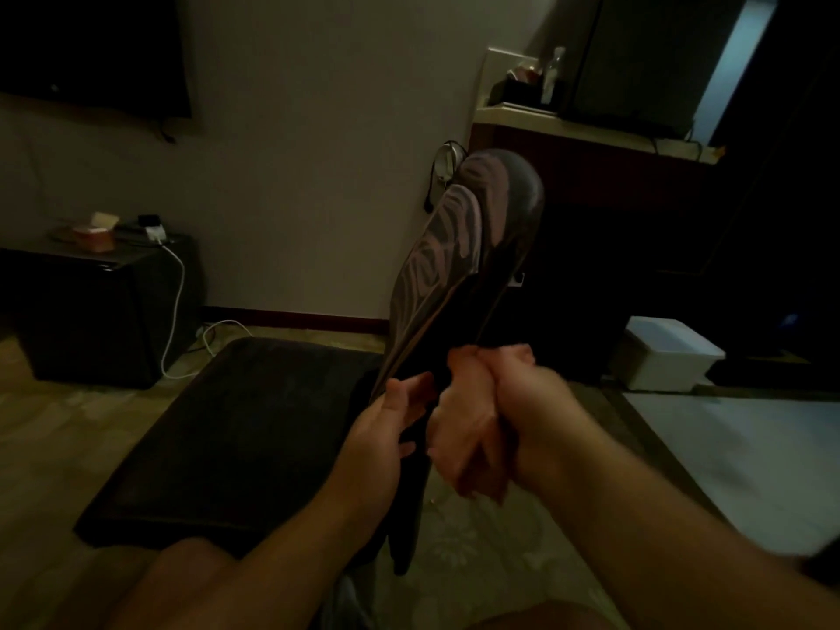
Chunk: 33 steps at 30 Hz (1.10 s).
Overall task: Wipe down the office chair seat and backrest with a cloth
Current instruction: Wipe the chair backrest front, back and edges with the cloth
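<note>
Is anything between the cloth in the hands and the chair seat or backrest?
Nothing visible. Both the left hand and the right hand grip the dark cloth right against the patterned backrest; the seat lies bare beside it.

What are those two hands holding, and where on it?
Both hands grip a dark patterned cloth at its lower part: left hand on its left edge, right hand bunching the middle. The rest stretches upward.

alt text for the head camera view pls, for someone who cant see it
In a dim room, a person's left hand and right hand both grip a dark cloth at the lower edge of an office chair's patterned backrest, seen edge-on. The dark chair seat spreads out to the left, with a white box on the floor to the right.
</note>
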Available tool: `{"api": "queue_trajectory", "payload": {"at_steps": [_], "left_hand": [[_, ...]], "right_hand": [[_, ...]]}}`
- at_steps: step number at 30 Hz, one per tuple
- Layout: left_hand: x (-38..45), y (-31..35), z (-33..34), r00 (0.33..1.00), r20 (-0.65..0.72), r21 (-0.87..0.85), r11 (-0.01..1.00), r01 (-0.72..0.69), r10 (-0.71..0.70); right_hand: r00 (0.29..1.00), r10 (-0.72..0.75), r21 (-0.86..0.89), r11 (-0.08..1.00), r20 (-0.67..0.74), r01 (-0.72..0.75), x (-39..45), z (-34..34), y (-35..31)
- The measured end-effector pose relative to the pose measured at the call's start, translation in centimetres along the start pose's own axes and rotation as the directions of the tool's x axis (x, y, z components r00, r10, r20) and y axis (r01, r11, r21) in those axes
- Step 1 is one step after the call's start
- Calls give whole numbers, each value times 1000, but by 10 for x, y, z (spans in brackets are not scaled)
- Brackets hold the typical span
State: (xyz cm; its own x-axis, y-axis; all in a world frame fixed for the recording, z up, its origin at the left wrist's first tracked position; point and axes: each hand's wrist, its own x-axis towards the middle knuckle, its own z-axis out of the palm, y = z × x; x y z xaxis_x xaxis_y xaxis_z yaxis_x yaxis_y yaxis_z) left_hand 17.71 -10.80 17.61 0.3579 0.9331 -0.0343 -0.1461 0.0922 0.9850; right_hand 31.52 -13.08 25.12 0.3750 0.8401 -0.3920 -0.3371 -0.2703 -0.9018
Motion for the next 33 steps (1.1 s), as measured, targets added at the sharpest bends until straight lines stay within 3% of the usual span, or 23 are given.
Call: {"api": "queue_trajectory", "payload": {"at_steps": [2, 4, 8, 12, 14, 16, 18, 19, 22, 25, 27, 29, 30, 33], "left_hand": [[2, -6, -5, 1000, -10, -10, 1000, 8, -8], [6, -16, -11, 998, -22, -57, 997, 59, -60], [9, -37, -13, 988, -14, -53, 987, 150, -151], [21, -50, 3, 990, -6, -31, 990, 138, -138], [34, -59, 17, 991, 96, 52, 995, 89, -94], [41, -67, 32, 974, 221, 257, 966, -18, -40], [42, -76, 40, 953, 303, 409, 898, -160, 31], [39, -79, 38, 950, 306, 429, 881, -199, 65], [41, -95, -2, 981, 193, 493, 861, -123, 30], [51, -125, -98, 1000, 26, 800, 600, -16, -8], [52, -143, -172, 992, -111, 942, 313, 125, -60], [48, -162, -226, 949, -229, 969, 42, 243, -217], [43, -172, -237, 918, -246, 968, -26, 250, -311], [15, -209, -216, 885, -153, 988, -91, 126, -440]], "right_hand": [[998, -62, -7, 998, 0, 62, 10, -3, 14], [976, -217, -90, 972, -12, 215, 10, -3, 20], [940, -333, -204, 928, -79, 312, 8, 5, 37], [853, -517, -424, 791, -78, 441, 12, -4, 40], [794, -602, -490, 718, -81, 494, 26, -13, 36], [739, -657, -578, 664, -149, 474, 50, -23, 29], [728, -649, -638, 660, -220, 396, 73, -33, 22], [736, -635, -647, 667, -235, 369, 82, -36, 22], [790, -586, -663, 665, -179, 343, 98, -31, 48], [866, -492, -647, 689, -89, 325, 110, -14, 90], [913, -399, -597, 754, -86, 274, 116, -6, 114], [945, -309, -565, 801, -107, 198, 118, -4, 136], [956, -267, -550, 820, -124, 157, 120, -5, 147], [976, -189, -580, 809, -105, 94, 120, -1, 174]]}}
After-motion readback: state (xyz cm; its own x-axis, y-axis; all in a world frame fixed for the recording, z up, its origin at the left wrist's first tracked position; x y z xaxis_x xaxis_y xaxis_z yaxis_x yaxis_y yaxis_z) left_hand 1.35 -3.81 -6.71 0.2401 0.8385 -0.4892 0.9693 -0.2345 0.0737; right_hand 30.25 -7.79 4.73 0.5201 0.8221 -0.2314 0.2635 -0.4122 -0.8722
